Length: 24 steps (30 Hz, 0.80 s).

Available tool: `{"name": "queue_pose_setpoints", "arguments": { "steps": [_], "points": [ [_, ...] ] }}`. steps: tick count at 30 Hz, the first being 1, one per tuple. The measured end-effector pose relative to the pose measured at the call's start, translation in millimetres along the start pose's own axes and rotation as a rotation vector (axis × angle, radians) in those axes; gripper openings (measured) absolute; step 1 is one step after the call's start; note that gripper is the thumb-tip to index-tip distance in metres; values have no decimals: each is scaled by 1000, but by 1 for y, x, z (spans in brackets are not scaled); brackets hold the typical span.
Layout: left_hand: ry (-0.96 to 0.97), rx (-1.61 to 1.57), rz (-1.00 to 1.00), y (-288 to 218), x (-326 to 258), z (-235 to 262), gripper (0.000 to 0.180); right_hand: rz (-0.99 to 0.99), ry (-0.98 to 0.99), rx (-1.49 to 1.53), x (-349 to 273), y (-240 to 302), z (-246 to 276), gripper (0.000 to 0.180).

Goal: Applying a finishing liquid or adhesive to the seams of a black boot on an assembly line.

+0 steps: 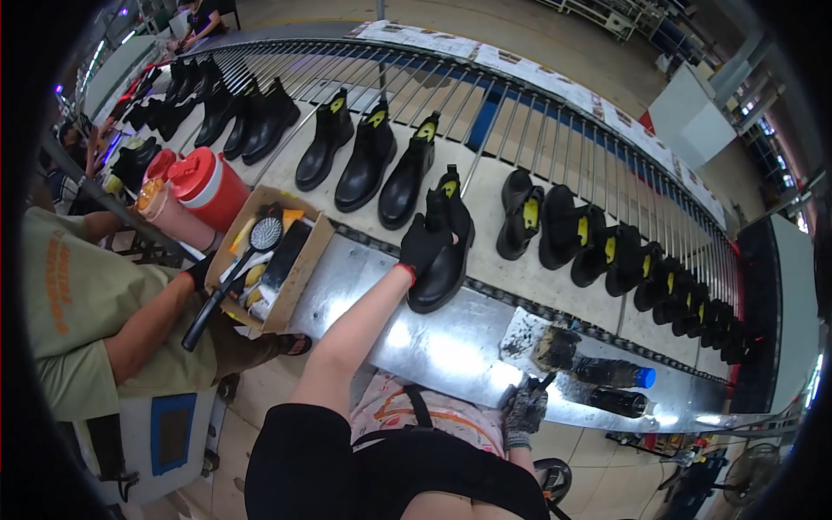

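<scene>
My left hand (425, 246), in a black glove, is closed on a black ankle boot (440, 282) at the near edge of the conveyor, its toe overhanging the metal ledge. My right hand (525, 411), in a grey knit glove, is low at the ledge's front edge. Its fingers are closed around a thin dark stick-like handle (545, 381); the far end is hard to make out. Just beyond lies a dark, brown-stained block like a sponge (557, 348) on a stained white sheet (523, 334). Two bottles of dark liquid, one blue-capped (611, 373), lie to its right.
More black boots (365, 165) with yellow-green linings stand along the conveyor on both sides. At left are a cardboard box (299, 260) of tools with a hairbrush (265, 234), and a red jug (212, 186). A co-worker (113, 312) stands close at my left.
</scene>
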<state>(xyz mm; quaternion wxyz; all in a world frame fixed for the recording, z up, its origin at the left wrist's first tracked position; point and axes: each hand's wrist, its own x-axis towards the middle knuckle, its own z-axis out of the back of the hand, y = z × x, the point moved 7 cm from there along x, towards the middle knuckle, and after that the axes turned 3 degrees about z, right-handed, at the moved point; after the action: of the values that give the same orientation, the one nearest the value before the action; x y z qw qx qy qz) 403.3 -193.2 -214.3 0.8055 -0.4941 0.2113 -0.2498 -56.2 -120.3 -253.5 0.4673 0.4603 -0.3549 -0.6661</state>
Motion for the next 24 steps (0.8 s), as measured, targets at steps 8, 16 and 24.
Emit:
{"name": "queue_pose_setpoints", "arguments": {
  "steps": [8, 16, 24],
  "points": [
    [129, -104, 2, -11, -145, 33, 70, 125, 125, 0, 20, -37, 0, 23],
    [151, 49, 1, -59, -185, 38, 59, -58, 264, 118, -10, 7, 0, 27],
    [613, -535, 29, -49, -89, -8, 56, -98, 333, 526, -18, 18, -15, 29]
  ]
}}
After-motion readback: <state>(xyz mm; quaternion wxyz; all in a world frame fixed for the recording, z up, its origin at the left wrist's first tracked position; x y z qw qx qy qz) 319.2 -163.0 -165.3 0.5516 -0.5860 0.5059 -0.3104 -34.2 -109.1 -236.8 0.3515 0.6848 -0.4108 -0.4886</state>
